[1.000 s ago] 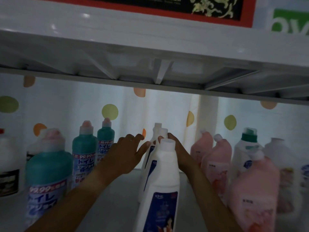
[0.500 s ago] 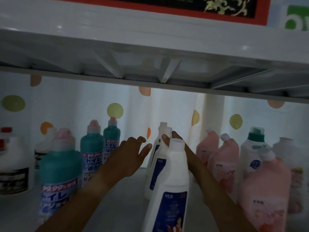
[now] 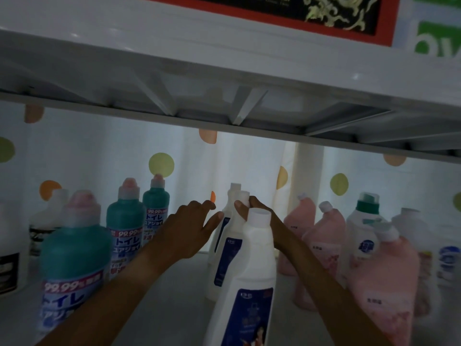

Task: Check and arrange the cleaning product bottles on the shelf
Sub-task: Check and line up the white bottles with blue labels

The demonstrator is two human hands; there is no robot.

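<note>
Right hand (image 3: 252, 208) is pinching the neck of the middle white bottle (image 3: 233, 236) in a row of 3, mid-shelf (image 3: 154, 290). Left hand (image 3: 185, 232) is hovering just beside it, grip apart, fingers loose, holding nothing. Teal bottles (image 3: 124, 226) are standing left, pink bottles (image 3: 321, 236) right.

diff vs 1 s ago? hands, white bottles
Little changed. The right hand keeps its grip on the neck of the middle white bottle. The left hand still hovers open beside that row, thumb near the bottle, holding nothing. The front white bottle, teal bottles and pink bottles stayed put; the camera drifted slightly.
</note>
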